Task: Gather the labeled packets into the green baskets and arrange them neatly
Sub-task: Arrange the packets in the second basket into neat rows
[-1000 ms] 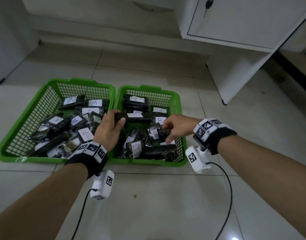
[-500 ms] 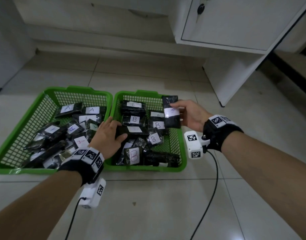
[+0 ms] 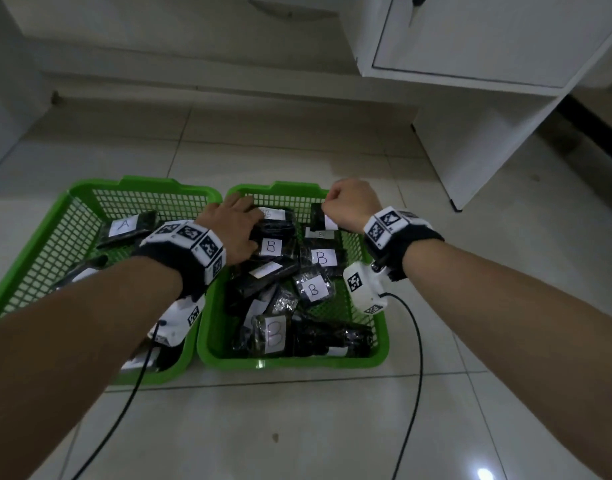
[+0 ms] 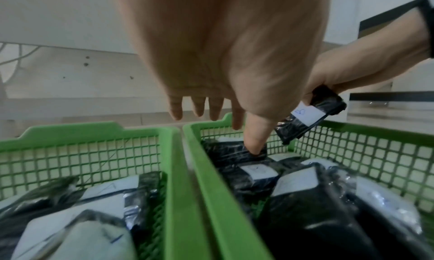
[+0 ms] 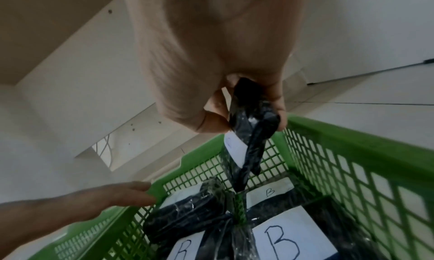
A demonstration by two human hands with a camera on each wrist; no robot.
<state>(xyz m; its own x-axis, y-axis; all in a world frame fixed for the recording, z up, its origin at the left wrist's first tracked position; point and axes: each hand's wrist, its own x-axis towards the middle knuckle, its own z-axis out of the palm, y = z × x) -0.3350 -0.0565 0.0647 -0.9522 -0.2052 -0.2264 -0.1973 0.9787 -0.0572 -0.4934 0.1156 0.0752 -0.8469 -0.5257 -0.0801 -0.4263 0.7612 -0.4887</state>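
Two green mesh baskets sit side by side on the floor. The left basket (image 3: 58, 223) holds black packets labelled A (image 3: 124, 226). The right basket (image 3: 377, 344) holds several black packets labelled B (image 3: 313, 288). My right hand (image 3: 349, 202) pinches one black B packet (image 4: 310, 115) by its top end, hanging it upright over the far right corner of the right basket (image 5: 352, 152). My left hand (image 3: 233, 226) lies flat with straight fingers, its thumb (image 4: 254, 139) pressing a packet (image 4: 225, 149) at the far left of the right basket.
A white cabinet (image 3: 471, 81) stands beyond the baskets to the right, with a wall behind. Pale tiled floor (image 3: 297, 427) surrounds the baskets. Black cables (image 3: 413, 358) trail from both wrist cameras across the near floor.
My right hand has carried the B packet up and over to the far right corner of the right basket. My left hand has let go of its packet and moved forward onto the far pile.
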